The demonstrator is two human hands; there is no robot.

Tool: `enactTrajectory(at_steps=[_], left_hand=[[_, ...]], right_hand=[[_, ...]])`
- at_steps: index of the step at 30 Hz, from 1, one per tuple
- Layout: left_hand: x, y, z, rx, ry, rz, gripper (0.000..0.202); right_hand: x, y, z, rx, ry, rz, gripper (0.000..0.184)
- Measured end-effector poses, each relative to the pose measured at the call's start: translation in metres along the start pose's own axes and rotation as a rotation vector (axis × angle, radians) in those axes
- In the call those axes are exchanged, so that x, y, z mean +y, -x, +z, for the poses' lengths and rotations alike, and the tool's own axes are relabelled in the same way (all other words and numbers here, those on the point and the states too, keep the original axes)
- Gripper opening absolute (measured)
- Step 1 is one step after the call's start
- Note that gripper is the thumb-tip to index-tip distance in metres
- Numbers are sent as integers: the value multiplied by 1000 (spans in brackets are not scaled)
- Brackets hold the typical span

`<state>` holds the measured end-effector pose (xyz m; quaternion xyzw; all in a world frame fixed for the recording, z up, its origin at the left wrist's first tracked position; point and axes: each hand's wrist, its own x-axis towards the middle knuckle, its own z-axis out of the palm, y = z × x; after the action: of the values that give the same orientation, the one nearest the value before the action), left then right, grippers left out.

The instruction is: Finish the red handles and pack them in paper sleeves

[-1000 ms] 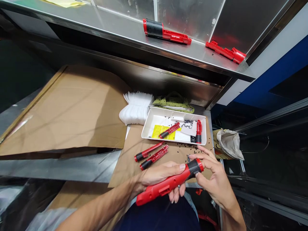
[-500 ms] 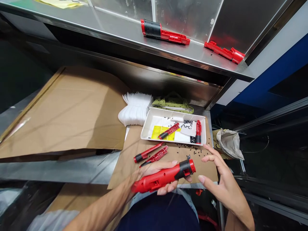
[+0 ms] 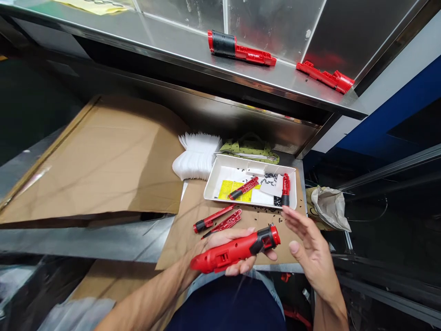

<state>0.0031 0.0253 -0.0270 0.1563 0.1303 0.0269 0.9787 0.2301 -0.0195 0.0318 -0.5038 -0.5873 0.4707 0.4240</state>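
Note:
My left hand (image 3: 227, 248) grips a red plastic tool body with a black collar (image 3: 237, 250), held level above my lap. My right hand (image 3: 308, 246) hovers just right of its black end, fingers spread and holding nothing. Two red half-shells with black tips (image 3: 217, 219) lie on the cardboard sheet (image 3: 193, 230) beyond my hands. A white tray (image 3: 220, 163) behind them holds two more red parts (image 3: 285, 188), a yellow label and small black screws. Loose screws (image 3: 268, 211) are scattered between the tray and my right hand.
A steel shelf (image 3: 172, 43) overhead carries a red and black tool body (image 3: 237, 48) and a red shell (image 3: 325, 77). A stack of white sheets (image 3: 196, 156), a green patterned cloth (image 3: 250, 148), a large cardboard panel (image 3: 96, 156) and crumpled paper (image 3: 327, 207) surround the work spot.
My right hand let go of the tool's black end and drew away, fingers opening. My left hand turned the tool and brought it more level.

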Motion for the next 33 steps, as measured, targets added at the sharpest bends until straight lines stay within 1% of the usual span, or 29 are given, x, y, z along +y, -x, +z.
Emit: enactTrajectory(at_steps=[1, 2, 3, 4, 5, 6, 7, 8, 9, 10, 11, 12, 13, 14, 15, 16, 17, 19, 21, 22, 24, 26, 28, 30, 31, 33], left_hand=[[1, -2, 2, 22, -24, 3, 71], [2, -3, 4, 37, -49, 7, 74], [3, -4, 7, 45, -72, 10, 77], [3, -4, 9, 54, -86, 17, 79], [3, -3, 11, 72, -93, 40, 82], [2, 0, 11, 103, -102, 77, 84], [1, 5, 10, 165, -120, 132, 85], [-2, 12, 6, 268, -151, 207, 85], [-5, 20, 0, 417, -201, 303, 83], [-9, 29, -9, 604, -269, 410, 80], [-15, 38, -20, 817, -358, 514, 78], [-21, 46, -32, 1038, -453, 607, 75], [-27, 54, -45, 1235, -542, 663, 74], [-35, 60, -57, 1384, -617, 696, 73], [-42, 65, -67, 1473, -652, 709, 70], [-50, 67, -75, 1535, -677, 716, 65], [-57, 67, -79, 1570, -689, 725, 58], [-67, 62, -78, 1604, -718, 751, 43], [-68, 54, -69, 1610, -765, 789, 34], [-64, 49, -63, 1599, -791, 807, 32], [-46, 39, -56, 1565, -847, 838, 32], [-19, 27, -57, 1529, -903, 843, 33], [12, 13, -66, 1503, -943, 811, 30], [39, -2, -78, 1485, -957, 760, 27], [50, -9, -84, 1474, -956, 732, 27], [65, -22, -91, 1446, -943, 682, 28]], right_hand=[[4, -3, 3, -94, -33, 27, 49], [9, -7, 6, -169, -65, 57, 50], [16, -11, 9, -203, -109, 93, 47], [24, -15, 12, -188, -173, 130, 43], [33, -18, 15, -131, -271, 170, 40], [43, -21, 18, -39, -411, 223, 40], [54, -23, 20, 65, -565, 286, 41], [65, -23, 22, 154, -705, 350, 43], [76, -21, 25, 216, -819, 413, 45], [86, -18, 27, 246, -901, 471, 48], [95, -12, 30, 247, -945, 524, 50], [102, -5, 33, 229, -952, 568, 52], [109, 3, 37, 199, -941, 607, 52], [115, 12, 41, 171, -934, 648, 52], [119, 22, 46, 138, -915, 684, 50], [124, 31, 52, 101, -880, 712, 49], [127, 39, 57, 51, -832, 734, 48], [134, 51, 67, -96, -720, 772, 48], [140, 57, 72, -242, -627, 807, 53], [143, 58, 73, -282, -601, 824, 56], [146, 58, 72, -284, -567, 848, 58], [150, 58, 70, -248, -542, 864, 57], [155, 58, 71, -188, -524, 875, 58], [162, 58, 78, -111, -505, 881, 61], [167, 57, 83, -73, -492, 880, 62], [177, 55, 97, -26, -460, 872, 65]])
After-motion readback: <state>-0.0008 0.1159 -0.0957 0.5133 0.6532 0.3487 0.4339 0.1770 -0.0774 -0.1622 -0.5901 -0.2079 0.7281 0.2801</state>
